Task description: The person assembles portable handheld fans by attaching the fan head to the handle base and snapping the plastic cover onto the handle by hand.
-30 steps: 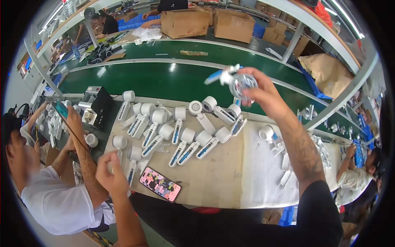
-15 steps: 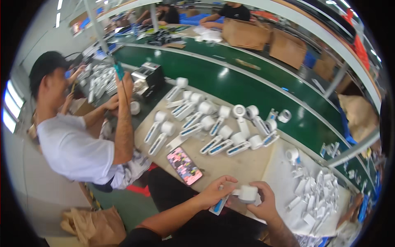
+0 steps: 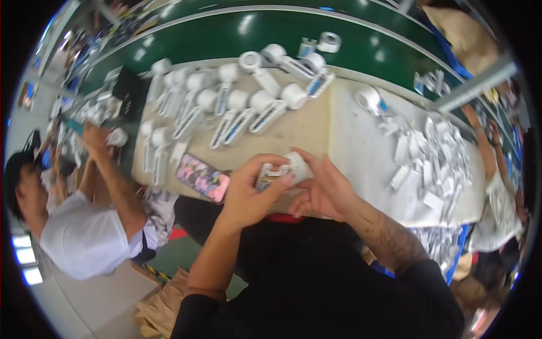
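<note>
Between my hands, near the table's front edge, is a white handheld fan (image 3: 301,168) with a round head and an uncovered handle; parts show inside the handle. My left hand (image 3: 248,189) is closed around the handle, thumb lying along it. At the round head, my right hand (image 3: 330,189) grips from the right, a finger over the far side and the others curled below. Beyond them lie several similar fans (image 3: 240,121) in loose rows, some with blue inside the handles. A phone with a lit, colourful screen (image 3: 203,178) lies left of my left hand.
White plastic parts (image 3: 426,155) are heaped on a pale sheet (image 3: 361,186) at the right. A green conveyor belt (image 3: 197,37) runs behind the table. At the left, a co-worker in a white shirt (image 3: 90,237) holds a teal tool. A metal post (image 3: 477,85) slants at the right.
My view has swung to the right and downward. The fan has turned in my hands; my left hand has closed round its handle, and my right hand stays at the round head.
</note>
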Motion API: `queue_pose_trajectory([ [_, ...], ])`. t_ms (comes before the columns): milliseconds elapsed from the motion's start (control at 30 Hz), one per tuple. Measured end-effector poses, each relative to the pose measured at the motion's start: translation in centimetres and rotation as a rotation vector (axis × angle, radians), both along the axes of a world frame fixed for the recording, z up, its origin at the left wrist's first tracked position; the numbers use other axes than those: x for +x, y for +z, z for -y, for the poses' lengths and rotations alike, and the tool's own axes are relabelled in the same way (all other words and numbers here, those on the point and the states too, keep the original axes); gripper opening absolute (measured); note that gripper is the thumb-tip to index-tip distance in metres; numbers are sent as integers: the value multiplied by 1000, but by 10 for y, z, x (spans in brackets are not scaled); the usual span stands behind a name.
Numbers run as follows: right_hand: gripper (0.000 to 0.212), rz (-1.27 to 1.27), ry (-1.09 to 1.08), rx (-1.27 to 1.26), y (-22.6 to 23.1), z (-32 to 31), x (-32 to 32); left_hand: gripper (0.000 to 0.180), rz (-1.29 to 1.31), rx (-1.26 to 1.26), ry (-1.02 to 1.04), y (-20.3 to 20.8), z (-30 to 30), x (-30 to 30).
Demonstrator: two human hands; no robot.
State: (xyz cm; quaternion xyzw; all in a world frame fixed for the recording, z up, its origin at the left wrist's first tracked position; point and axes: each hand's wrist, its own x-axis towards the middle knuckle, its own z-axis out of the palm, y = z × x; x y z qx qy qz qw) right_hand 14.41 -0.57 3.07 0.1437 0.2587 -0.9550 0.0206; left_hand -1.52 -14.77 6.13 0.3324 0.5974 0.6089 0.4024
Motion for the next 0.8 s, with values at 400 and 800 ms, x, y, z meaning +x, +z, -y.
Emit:
queue_pose_trajectory([
  [400, 67, -189, -280, 870, 67, -60, -25, 24, 383, 6, 51, 12, -24, 1],
  [800, 65, -301, -155, 1099, 97, -69, -49, 22, 446, 65, 88, 31, -25, 0],
])
